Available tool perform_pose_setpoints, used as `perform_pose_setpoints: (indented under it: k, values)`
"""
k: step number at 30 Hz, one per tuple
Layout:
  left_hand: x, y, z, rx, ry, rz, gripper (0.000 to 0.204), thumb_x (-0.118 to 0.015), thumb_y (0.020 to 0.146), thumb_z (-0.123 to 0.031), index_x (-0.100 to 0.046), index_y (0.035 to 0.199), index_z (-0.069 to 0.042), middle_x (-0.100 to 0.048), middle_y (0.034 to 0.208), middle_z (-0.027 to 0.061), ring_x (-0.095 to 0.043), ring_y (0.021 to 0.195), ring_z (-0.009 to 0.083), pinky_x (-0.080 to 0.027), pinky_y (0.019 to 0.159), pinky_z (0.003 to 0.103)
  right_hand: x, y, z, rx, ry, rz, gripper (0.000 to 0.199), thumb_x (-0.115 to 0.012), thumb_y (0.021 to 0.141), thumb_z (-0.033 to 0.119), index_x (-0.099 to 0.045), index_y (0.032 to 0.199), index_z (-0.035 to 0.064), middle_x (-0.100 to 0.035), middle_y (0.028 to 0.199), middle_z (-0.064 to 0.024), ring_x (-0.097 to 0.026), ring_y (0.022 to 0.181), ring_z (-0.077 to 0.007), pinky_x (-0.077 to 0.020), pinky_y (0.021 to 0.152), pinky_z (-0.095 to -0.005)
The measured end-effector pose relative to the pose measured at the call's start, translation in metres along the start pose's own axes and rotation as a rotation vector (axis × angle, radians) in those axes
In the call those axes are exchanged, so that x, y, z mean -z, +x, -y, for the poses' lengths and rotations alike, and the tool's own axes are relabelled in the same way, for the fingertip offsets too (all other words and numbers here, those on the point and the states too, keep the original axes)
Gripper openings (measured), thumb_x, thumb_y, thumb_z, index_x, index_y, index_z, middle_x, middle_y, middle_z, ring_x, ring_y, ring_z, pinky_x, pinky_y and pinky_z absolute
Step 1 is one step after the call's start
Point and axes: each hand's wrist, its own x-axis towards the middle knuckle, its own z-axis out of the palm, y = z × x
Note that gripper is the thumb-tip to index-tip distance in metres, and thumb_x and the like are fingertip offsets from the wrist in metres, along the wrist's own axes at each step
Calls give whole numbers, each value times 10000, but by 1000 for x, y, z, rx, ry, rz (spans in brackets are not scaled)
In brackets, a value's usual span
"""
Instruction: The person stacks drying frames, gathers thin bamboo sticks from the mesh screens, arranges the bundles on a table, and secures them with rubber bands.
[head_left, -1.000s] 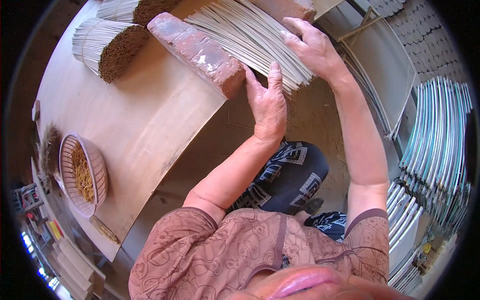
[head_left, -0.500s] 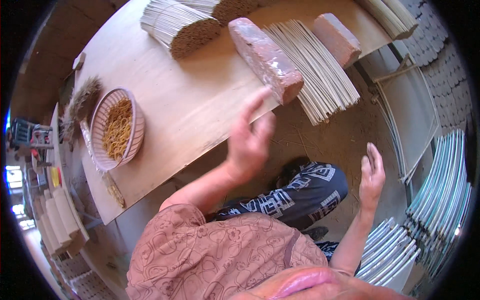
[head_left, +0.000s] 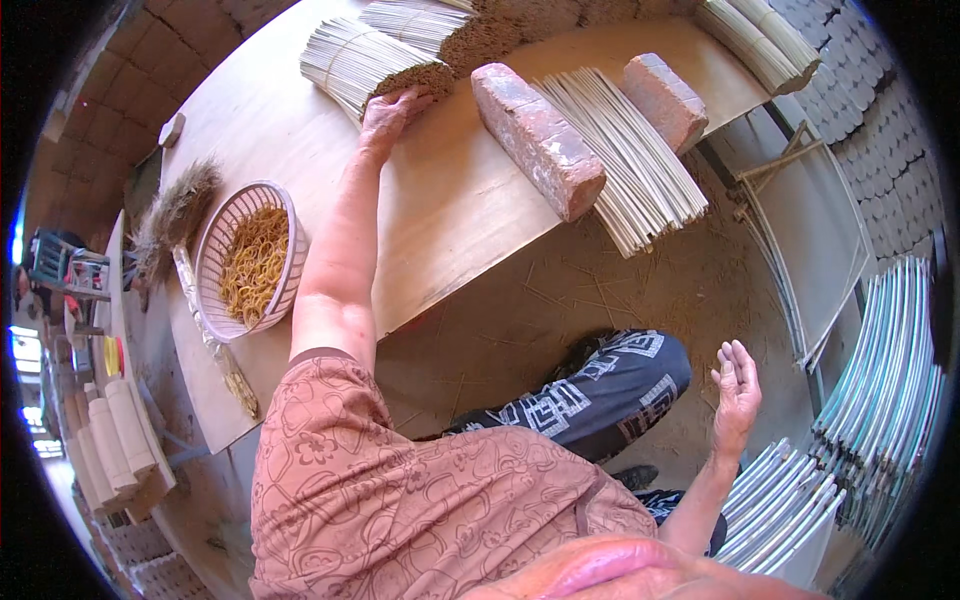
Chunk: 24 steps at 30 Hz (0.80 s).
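Observation:
My left hand (head_left: pixel 397 112) reaches far across the table to a thick bundle of thin pale sticks (head_left: pixel 362 58). Its fingers lie stretched along the bundle's brown near end, touching it; the fingertips are partly hidden. My right hand (head_left: pixel 736 398) hangs over the floor to the right of my knee, holding nothing, fingers extended and slightly bent. Between two red bricks, a near one (head_left: pixel 540 140) and a farther one (head_left: pixel 664 100), lies a flat row of loose sticks (head_left: pixel 630 165) whose near ends overhang the table edge.
On the pale wooden table (head_left: pixel 470 210), a pink plastic basket (head_left: pixel 291 262) holds yellow rubber bands (head_left: pixel 252 262). A bristly brush (head_left: pixel 180 205) lies beside it. More stick bundles (head_left: pixel 430 22) are at the back. A framed screen (head_left: pixel 810 230) and metal rods (head_left: pixel 885 360) stand at right.
My left hand has moved forward and left from beside the near brick to the stick bundle. My right hand has dropped slightly lower. The view has shifted a little.

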Motion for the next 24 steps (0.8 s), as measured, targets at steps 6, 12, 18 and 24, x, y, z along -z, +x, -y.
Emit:
perform_pose_setpoints:
  k: [6,12,18,24]
  values:
    - [18,12,-4,11,49,-82,266,-637,945,-181,-704,1112,15,-742,987,91,-713,925,174,-551,826,266,-1,3,5,-15,-5,-12,474,-552,1013,223,-460,1409,-21,-550,1365,-191,-520,1290,-285,-451,1038,-391]
    - [-13,10,-26,35,571,-196,255,-626,947,-250,-713,1023,-22,-736,992,71,-702,884,171,-555,793,302,9,-23,21,14,-46,-26,451,-545,1004,178,-470,1393,-36,-565,1336,-210,-559,1240,-277,-457,1035,-377]
    - [-27,-38,-59,-120,106,166,370,-532,997,-268,-612,1241,-2,-661,1207,122,-633,1088,235,-486,966,346,57,-80,51,-46,-245,-102,363,-604,969,188,-580,1279,1,-712,999,-137,-694,890,-201,-558,789,-318]
    - [-196,-245,-140,-515,199,856,408,-449,1003,-293,-666,1104,38,-705,1037,152,-657,981,248,-514,838,347,146,-214,57,-63,-420,-635,329,-613,959,139,-618,1257,-1,-711,982,-83,-660,841,-108,-549,777,-252]
